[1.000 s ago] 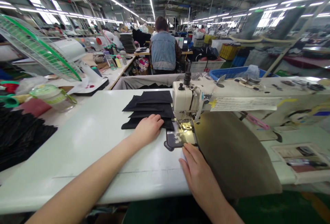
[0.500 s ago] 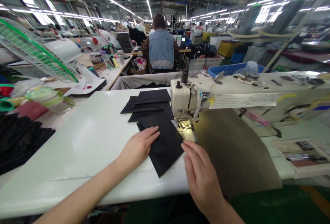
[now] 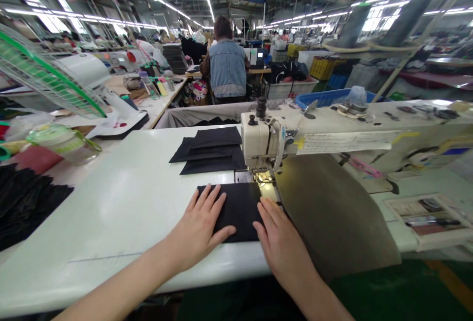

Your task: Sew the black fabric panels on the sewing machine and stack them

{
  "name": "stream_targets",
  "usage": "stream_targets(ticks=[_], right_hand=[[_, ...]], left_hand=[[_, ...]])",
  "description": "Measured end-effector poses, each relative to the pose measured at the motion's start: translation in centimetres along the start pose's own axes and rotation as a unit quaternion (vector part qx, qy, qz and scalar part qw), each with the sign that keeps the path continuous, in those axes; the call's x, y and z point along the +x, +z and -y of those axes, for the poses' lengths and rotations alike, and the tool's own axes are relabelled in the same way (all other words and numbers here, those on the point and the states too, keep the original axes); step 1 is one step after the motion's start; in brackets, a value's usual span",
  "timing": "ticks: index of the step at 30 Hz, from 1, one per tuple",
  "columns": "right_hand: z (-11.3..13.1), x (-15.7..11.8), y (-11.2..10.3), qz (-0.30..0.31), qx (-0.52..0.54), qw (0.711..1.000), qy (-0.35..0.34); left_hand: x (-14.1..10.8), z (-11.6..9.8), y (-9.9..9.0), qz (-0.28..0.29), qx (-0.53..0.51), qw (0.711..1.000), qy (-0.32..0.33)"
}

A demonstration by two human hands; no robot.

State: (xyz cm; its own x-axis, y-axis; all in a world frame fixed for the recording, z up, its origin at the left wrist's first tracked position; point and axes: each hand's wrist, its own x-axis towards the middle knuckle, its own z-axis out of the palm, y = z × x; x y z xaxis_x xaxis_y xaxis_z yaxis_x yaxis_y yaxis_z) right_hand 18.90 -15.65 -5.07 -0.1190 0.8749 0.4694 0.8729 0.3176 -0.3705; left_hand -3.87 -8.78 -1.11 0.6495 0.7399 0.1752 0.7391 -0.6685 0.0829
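Note:
A black fabric piece (image 3: 239,212) lies flat on the pale sewing table (image 3: 121,202), just in front of the lit needle area of the sewing machine (image 3: 258,143). My left hand (image 3: 201,225) rests on its left side, fingers spread and thumb out over the cloth. Along the right edge, my right hand (image 3: 278,230) lies with its fingertips on the cloth beside the needle plate, fingers stretched out. Beyond the piece, several similar black fabric pieces (image 3: 210,148) overlap in a loose pile left of the machine head.
At the left stand a fan (image 3: 51,74), a lidded plastic jar (image 3: 64,141) and a heap of black fabric (image 3: 29,202). A tray with small tools (image 3: 430,220) sits at the right. Ahead, a person in a denim vest (image 3: 228,69) sits facing away.
The black fabric piece has turned from a slant to square with the table edge and come away from the pile. My left hand has spread its fingers on it.

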Motion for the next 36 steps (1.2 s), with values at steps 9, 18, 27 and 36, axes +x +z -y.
stream_targets(ticks=[9, 18, 27, 36], right_hand=[[-0.5, 0.7, 0.7, -0.008, -0.009, 1.000, -0.016], [-0.7, 1.2, 1.3, -0.017, -0.008, 1.000, -0.013], [-0.7, 1.4, 1.4, -0.007, 0.004, 1.000, 0.003], [0.8, -0.8, -2.1, -0.030, -0.031, 0.998, -0.054]], left_hand=[[6.2, -1.4, 0.0, 0.070, -0.096, 0.988, 0.100], [6.5, -0.9, 0.0, 0.082, -0.094, 0.988, 0.092], [6.6, -0.1, 0.4, 0.077, -0.098, 0.987, 0.101], [5.6, -1.3, -0.6, 0.081, -0.099, 0.981, 0.143]])
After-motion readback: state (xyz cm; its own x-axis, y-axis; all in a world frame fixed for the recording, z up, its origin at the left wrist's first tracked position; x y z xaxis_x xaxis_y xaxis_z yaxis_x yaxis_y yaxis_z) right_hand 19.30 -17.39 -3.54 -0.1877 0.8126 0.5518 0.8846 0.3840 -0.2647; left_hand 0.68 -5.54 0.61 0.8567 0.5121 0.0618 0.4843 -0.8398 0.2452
